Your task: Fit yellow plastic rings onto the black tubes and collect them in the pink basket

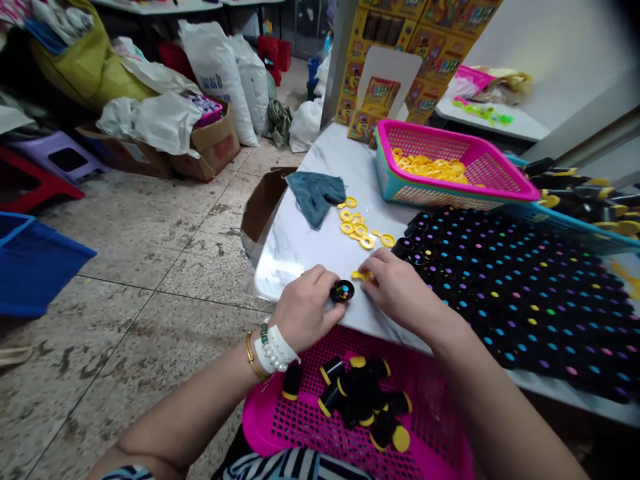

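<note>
My left hand (309, 308) is closed around a small black cylinder (343, 291) whose open end faces up, with coloured dots inside, at the table's front edge. Just right of it, my right hand (395, 287) pinches a yellow ring piece (364, 275) against the white table (285, 260). Loose yellow rings (360, 230) lie behind my hands. Many upright black cylinders (515, 293) with coloured dots stand packed together on the right. Black cylinders with yellow ends (357, 393) lie in a pink basket (265, 420) below the table edge.
A pink and teal basket (460, 140) of yellow rings stands at the back of the table, near stacked yellow boxes (440, 47). A teal cloth (316, 197) lies at the left edge. Another blue basket (565, 227) holds black and yellow pieces. Sacks and cartons (210, 143) stand on the floor.
</note>
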Action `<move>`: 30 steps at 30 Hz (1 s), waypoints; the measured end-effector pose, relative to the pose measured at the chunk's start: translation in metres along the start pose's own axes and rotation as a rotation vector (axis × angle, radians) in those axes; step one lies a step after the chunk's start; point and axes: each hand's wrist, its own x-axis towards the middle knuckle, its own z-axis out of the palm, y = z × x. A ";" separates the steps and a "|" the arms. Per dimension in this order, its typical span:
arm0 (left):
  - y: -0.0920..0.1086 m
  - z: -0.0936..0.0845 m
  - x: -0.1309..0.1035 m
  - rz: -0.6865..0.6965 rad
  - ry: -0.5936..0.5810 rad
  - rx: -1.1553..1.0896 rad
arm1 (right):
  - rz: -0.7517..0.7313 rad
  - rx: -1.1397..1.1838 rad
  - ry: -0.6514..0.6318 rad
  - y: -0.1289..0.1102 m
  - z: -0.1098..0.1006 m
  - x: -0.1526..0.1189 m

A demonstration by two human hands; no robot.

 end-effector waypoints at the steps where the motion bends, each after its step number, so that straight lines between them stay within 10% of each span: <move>1: 0.001 0.000 0.000 -0.002 -0.001 0.004 | 0.034 0.034 0.004 0.000 -0.003 -0.004; 13: 0.005 0.015 0.004 0.087 0.021 0.038 | 0.600 1.509 0.075 -0.013 0.018 -0.042; 30: 0.005 0.015 0.003 0.104 0.016 0.077 | 0.574 1.469 0.192 -0.024 0.030 -0.024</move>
